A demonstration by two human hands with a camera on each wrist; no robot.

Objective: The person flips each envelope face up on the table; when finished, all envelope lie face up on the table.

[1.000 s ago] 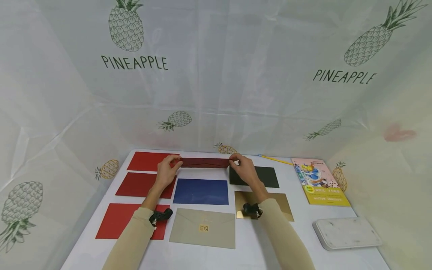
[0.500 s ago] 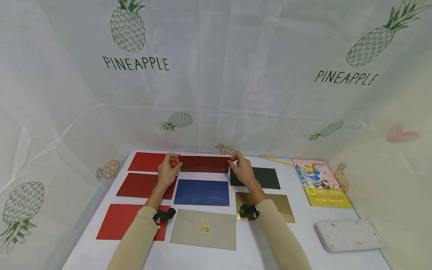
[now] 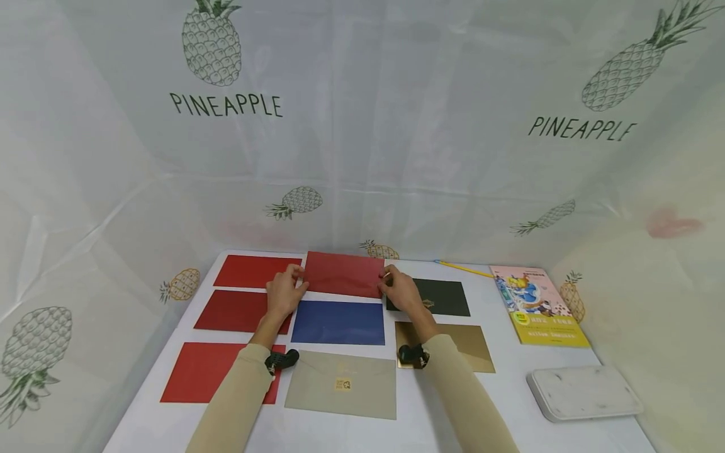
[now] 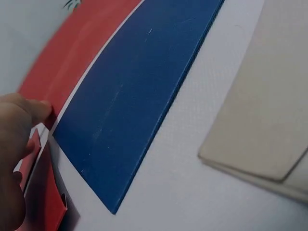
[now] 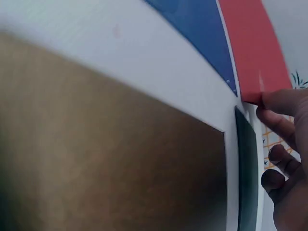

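A red envelope [image 3: 344, 274] is held by its two short sides at the back middle of the table, its plain face toward me. My left hand [image 3: 283, 290] grips its left edge; in the left wrist view the thumb lies on the red paper, and the other fingers are partly hidden. At the right edge, my right hand [image 3: 402, 290] pinches the lower corner between thumb and finger, as the right wrist view shows. Just below lies a blue envelope [image 3: 338, 323]. A dark green envelope [image 3: 444, 298] is partly behind my right hand.
Red envelopes form a column at left, including a top one [image 3: 249, 270], a middle one [image 3: 229, 311] and a front one [image 3: 198, 372]. A beige envelope [image 3: 317, 377], gold envelope [image 3: 470, 346], book [image 3: 538, 305], yellow pencil [image 3: 464, 269] and white case [image 3: 583, 393] lie around.
The red envelope has tilted from nearly edge-on, with its flap seam showing, to its broad plain face. Both hands have moved slightly along its sides and still hold it.
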